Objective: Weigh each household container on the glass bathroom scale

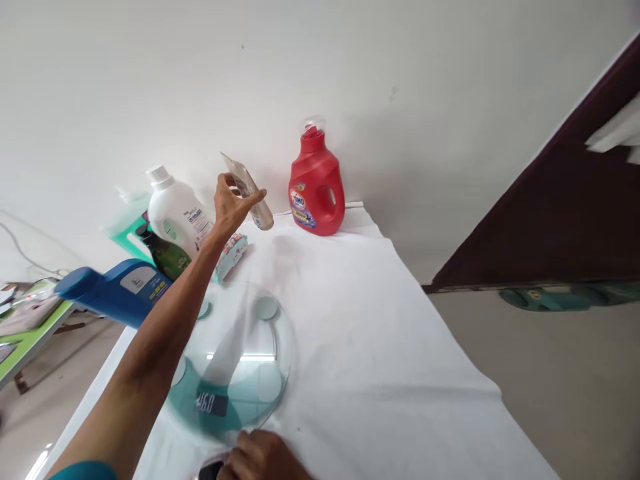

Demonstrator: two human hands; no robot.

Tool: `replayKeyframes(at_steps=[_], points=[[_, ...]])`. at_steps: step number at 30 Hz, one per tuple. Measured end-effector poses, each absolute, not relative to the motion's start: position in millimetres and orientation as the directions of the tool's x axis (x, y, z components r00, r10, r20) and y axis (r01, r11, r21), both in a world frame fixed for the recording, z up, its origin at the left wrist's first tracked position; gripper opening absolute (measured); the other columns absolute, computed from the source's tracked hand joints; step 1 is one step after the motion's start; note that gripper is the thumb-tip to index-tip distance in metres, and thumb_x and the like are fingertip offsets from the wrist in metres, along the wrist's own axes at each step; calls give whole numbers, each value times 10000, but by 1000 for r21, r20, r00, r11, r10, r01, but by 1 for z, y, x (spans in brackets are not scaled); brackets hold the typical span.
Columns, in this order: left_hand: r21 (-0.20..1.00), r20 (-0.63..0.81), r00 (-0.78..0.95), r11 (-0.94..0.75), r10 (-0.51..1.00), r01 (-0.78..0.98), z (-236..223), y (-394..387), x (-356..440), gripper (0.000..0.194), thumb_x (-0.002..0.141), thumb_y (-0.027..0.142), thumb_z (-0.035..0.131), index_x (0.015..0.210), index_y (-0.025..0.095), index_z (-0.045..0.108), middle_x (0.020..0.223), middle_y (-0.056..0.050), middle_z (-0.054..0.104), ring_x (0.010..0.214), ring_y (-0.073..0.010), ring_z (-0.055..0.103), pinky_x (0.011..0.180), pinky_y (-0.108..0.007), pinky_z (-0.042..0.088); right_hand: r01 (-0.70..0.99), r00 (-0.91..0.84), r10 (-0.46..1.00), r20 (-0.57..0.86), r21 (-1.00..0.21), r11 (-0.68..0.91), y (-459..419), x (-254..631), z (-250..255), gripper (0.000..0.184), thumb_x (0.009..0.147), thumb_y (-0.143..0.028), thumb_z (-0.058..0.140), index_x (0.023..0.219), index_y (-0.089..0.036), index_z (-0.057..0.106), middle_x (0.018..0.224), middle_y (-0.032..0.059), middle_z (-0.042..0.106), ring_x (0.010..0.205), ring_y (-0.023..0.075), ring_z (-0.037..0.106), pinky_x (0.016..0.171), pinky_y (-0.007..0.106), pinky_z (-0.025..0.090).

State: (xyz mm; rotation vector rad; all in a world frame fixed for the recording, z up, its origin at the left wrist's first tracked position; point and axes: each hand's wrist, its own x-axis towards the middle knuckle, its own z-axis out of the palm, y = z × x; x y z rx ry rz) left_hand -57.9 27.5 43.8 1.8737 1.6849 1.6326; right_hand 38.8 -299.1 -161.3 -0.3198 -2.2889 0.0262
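My left hand reaches over the far side of the table and grips a beige squeeze tube, tilted, between thumb and fingers. To its right stands a red detergent jug with a clear cap. A small patterned packet sits below my left wrist. Nearer me lies a round glass scale with a lit display, partly covered by my forearm. At the bottom edge my right hand is closed, fingers curled, beside a dark object with a pinkish edge, cut off by the frame; I cannot tell what it is.
On the left stand a white bottle, a dark green bottle, a blue bottle and a blurred green container. A white cloth covers the table against the wall. Green slippers lie on the floor at right.
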Motion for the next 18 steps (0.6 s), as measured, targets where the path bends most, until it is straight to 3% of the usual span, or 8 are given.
replayKeyframes(at_steps=[3, 6, 9, 14, 18], points=[[660, 591, -125, -388, 797, 643, 63, -51, -81, 626, 611, 414, 910, 1076, 216, 541, 1151, -63, 657, 970, -222, 673, 745, -331, 582, 261, -564, 254, 785, -122, 958, -304, 43, -155, 360, 897, -263, 673, 627, -228, 437, 503, -30, 476, 450, 139, 429, 444, 294, 216], [693, 493, -108, -315, 864, 648, 66, -125, -103, 627, 597, 445, 922, 1067, 209, 581, 1119, -65, 686, 976, -241, 691, 722, -331, 598, 237, -601, 326, 730, -227, 945, -305, 54, -143, 257, 873, -199, 675, 695, -219, 490, 598, -18, 556, 543, 151, 472, 506, 319, 232], [731, 399, -128, -231, 908, 642, 52, -178, -123, 632, 590, 439, 933, 1074, 204, 600, 1092, -68, 703, 968, -249, 697, 733, -349, 604, 230, -617, 331, 714, -239, 943, -304, 60, -136, 261, 903, -157, 658, 700, -208, 502, 612, -16, 571, 571, 143, 466, 543, 322, 220], [742, 402, -207, -185, 892, 644, 26, -217, -135, 636, 627, 456, 913, 1109, 213, 578, 1124, -71, 688, 980, -239, 684, 755, -350, 594, 245, -636, 303, 710, -187, 951, -305, 58, -139, 300, 963, -147, 624, 682, -193, 532, 606, -9, 576, 582, 138, 477, 573, 318, 232], [701, 450, -168, -230, 877, 675, 18, -221, -129, 690, 648, 465, 916, 1201, 227, 580, 1185, -79, 669, 1007, -242, 666, 761, -348, 588, 232, -641, 285, 712, -174, 957, -305, 57, -137, 354, 1006, -136, 567, 657, -189, 544, 598, -9, 576, 569, 138, 474, 572, 328, 242]])
